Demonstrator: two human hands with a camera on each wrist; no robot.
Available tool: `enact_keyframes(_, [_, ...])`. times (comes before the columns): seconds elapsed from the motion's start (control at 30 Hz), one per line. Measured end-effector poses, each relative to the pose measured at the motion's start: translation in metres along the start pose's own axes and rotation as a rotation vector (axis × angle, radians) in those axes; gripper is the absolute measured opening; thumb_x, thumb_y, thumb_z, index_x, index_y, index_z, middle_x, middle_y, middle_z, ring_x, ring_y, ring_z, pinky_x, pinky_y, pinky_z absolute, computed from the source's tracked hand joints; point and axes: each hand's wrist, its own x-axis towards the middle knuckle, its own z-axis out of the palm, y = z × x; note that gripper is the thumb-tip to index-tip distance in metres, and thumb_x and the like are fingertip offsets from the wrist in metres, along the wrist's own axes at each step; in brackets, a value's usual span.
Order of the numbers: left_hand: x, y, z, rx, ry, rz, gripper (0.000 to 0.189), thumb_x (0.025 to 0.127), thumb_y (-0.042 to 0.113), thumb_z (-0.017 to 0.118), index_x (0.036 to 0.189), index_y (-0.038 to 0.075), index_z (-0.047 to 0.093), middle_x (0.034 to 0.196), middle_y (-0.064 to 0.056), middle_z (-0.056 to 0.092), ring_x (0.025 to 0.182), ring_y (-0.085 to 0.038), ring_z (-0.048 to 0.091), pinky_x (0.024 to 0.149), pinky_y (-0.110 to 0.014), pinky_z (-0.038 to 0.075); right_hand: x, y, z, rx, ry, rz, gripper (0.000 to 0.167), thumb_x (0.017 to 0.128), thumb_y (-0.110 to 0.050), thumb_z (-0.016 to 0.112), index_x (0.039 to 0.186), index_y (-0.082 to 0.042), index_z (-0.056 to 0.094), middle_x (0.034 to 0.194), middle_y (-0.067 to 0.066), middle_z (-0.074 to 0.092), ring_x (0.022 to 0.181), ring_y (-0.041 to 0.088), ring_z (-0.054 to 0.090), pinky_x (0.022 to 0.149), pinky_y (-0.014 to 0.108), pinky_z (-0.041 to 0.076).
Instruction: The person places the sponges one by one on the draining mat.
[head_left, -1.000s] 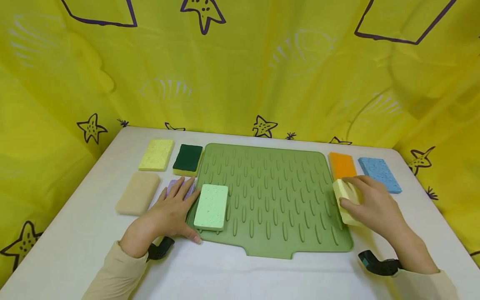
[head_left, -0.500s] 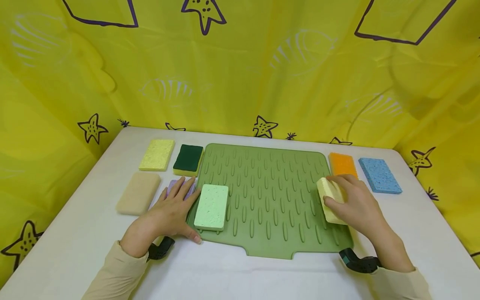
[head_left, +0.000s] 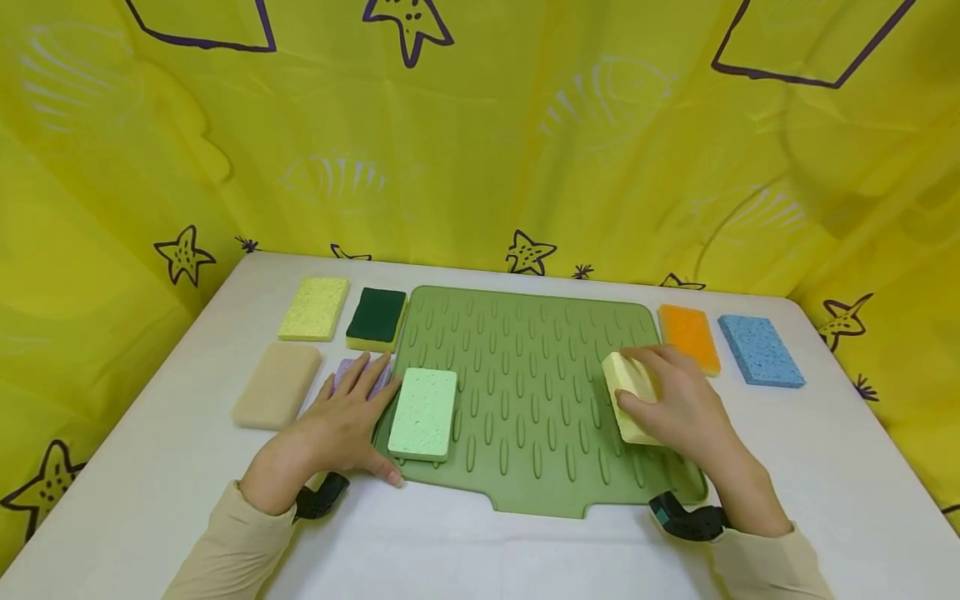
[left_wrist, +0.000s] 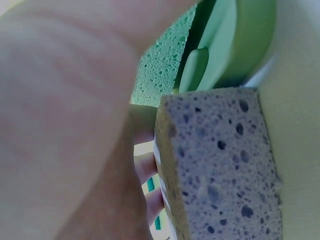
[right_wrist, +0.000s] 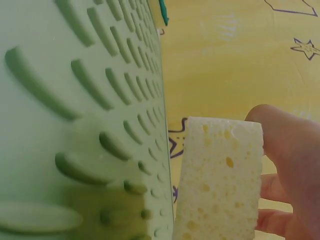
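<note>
My right hand (head_left: 678,412) grips a pale yellow sponge (head_left: 626,396) between thumb and fingers, over the right part of a green ridged mat (head_left: 517,400). In the right wrist view the sponge (right_wrist: 220,175) is close above the mat, casting a shadow on it. Fingers spread, my left hand (head_left: 337,429) rests on a purple sponge (left_wrist: 220,165) at the mat's left edge and covers most of it from above. The left thumb reaches to the mat's front left corner. Beside that hand, a mint green sponge (head_left: 423,414) lies flat on the mat.
Left of the mat on the white table (head_left: 480,558) lie a yellow sponge (head_left: 313,309), a dark green scouring sponge (head_left: 377,317) and a beige sponge (head_left: 276,387). Orange (head_left: 688,333) and blue sponges (head_left: 761,350) lie to its right. A yellow curtain (head_left: 480,150) hangs behind.
My right hand has carried the pale yellow sponge leftward from the mat's right edge to farther over the mat, uncovering more of the orange sponge. The left hand has stayed in place.
</note>
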Motion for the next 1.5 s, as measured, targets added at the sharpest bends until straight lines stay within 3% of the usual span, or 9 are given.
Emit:
enact_keyframes(0.6, [-0.001,-0.004,-0.004,0.010,-0.011,-0.013,0.134,0.053,0.072,0.083,0.155,0.004,0.030,0.166,-0.017,0.006,0.152,-0.044,0.004,0.113,-0.073,0.014,0.011,-0.031,0.014,0.019,-0.021,-0.024,0.051,0.085,-0.022,0.070,0.133,-0.007,0.061,0.132,0.017,0.057,0.121,0.040,0.053,0.093,0.062,0.047])
enact_keyframes(1.13, [0.002,-0.002,-0.006,0.007,-0.016,-0.011,0.133,0.053,0.070,0.084,0.155,0.003,0.029,0.166,-0.018,0.006,0.152,-0.045,0.003,0.113,-0.073,0.014,0.013,-0.030,0.017,-0.021,-0.006,-0.054,0.050,0.085,-0.023,0.069,0.131,-0.007,0.062,0.129,0.016,0.059,0.115,0.039,0.056,0.085,0.059,0.050])
enact_keyframes(1.5, [0.002,0.000,0.000,0.003,-0.006,0.005,0.133,0.053,0.071,0.083,0.155,0.003,0.031,0.166,-0.019,0.007,0.152,-0.045,0.005,0.112,-0.074,0.015,0.009,-0.027,0.019,-0.023,-0.035,-0.040,0.050,0.086,-0.023,0.069,0.133,-0.009,0.062,0.131,0.017,0.057,0.117,0.040,0.053,0.087,0.062,0.049])
